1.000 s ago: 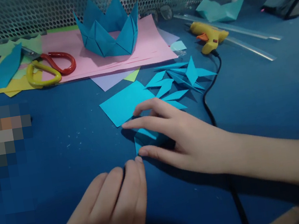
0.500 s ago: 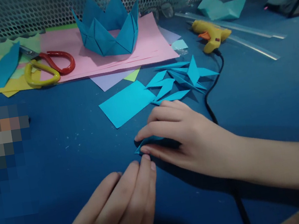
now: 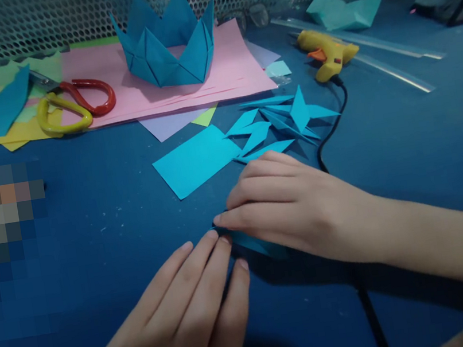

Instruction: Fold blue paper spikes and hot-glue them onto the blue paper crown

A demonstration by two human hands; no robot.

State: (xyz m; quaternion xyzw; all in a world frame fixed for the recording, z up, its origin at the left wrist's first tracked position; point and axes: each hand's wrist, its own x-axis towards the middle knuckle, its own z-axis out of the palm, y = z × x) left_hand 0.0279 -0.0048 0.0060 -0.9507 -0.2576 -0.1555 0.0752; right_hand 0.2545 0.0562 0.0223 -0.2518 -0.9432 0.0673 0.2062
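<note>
A small folded piece of blue paper (image 3: 259, 244) lies on the blue table in front of me, mostly under my fingers. My left hand (image 3: 190, 307) comes from the lower left, its fingertips gathered at the paper's left tip and its thumb a little apart below. From the right, my right hand (image 3: 292, 205) has its fingers closed over the paper's upper edge; its thumb is hidden. Just beyond lie a flat blue paper rectangle (image 3: 197, 161) and a heap of pointed folded blue pieces (image 3: 286, 119).
A blue paper crown (image 3: 172, 69) stands on pink sheets (image 3: 242, 73). Scissors (image 3: 64, 120) rest on coloured paper at left. A yellow glue gun (image 3: 326, 52) trails a black cord (image 3: 366, 304) past my right forearm. Clear glue sticks (image 3: 395, 73) and a pale green folded paper (image 3: 346, 11) lie behind.
My right fingers have moved slightly right and now press over the paper's upper edge. More of the paper shows below them. My left fingertips have shifted up onto its left tip.
</note>
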